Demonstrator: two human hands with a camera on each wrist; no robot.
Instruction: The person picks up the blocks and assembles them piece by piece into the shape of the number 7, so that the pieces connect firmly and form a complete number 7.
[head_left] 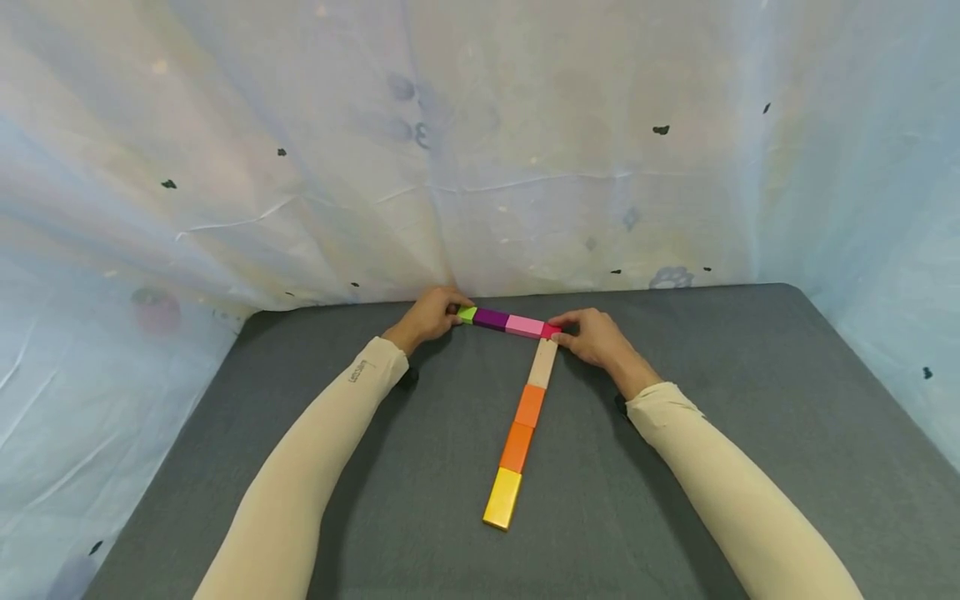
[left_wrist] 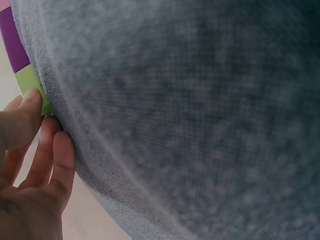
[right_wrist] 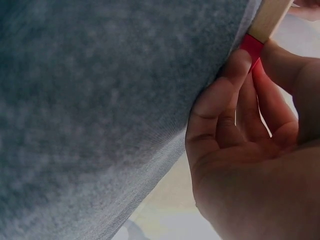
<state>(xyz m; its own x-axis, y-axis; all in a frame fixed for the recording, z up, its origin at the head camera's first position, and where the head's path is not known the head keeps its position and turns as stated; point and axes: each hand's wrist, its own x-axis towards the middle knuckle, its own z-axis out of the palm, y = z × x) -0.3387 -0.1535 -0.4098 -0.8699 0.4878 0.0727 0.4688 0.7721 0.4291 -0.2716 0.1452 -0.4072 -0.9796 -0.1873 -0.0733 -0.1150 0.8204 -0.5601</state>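
Note:
My left hand pinches the lime-green block at the left end of a short row. In the left wrist view its thumb lies on the green block, beside the purple block. From there the row continues through a purple block and a pink block to a red block. That red block is between the thumb and fingers of my right hand. In the right wrist view the red block touches the pale wooden block; much of it is covered by fingertips.
A second line runs toward me from the red end: a pale wooden block, orange blocks and a yellow block. All lie on a dark grey cloth-covered table. A pale patterned sheet hangs along its back edge and sides.

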